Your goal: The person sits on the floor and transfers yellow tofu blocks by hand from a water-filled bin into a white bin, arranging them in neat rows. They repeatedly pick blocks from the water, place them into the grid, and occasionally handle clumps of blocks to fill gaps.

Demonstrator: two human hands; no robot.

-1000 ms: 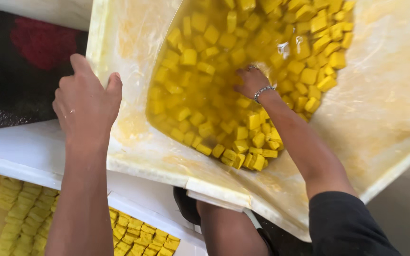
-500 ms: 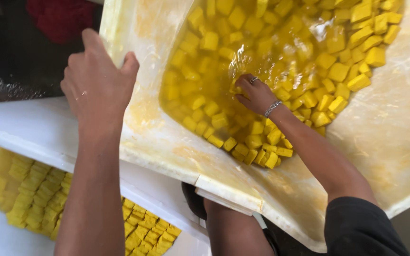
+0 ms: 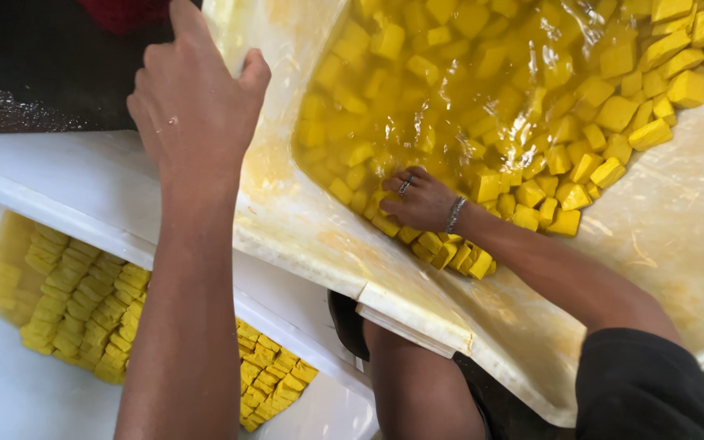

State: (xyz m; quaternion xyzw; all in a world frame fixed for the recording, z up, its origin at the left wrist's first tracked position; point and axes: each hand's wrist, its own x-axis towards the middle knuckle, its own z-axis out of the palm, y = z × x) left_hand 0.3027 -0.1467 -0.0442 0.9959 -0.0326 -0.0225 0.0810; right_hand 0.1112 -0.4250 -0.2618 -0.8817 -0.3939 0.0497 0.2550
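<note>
Down at the far left, neat rows of stacked yellow cubes (image 3: pixel 83 301) sit in a white tray (image 3: pixel 10 399) below the white worktop (image 3: pixel 59 183). Above them, the left hand (image 3: pixel 193 106) comes up from the bottom, its grip curled over the cream rim of the tilted tub (image 3: pixel 287 220), fingers bent round the edge with the thumb alongside, clamping the tub itself. Inside the tub, loose yellow cubes (image 3: pixel 531 106) float in yellow liquid (image 3: pixel 417 90) and pile up along the lower edge. To the right, the right hand (image 3: pixel 421 198), with a ring and a beaded bracelet (image 3: pixel 455 213), lies on the cubes near the lower wall, fingers pressed down among them; whether its grip has closed on one, I cannot tell. A black sleeve (image 3: pixel 645 383) covers the upper arm at lower right.
</note>
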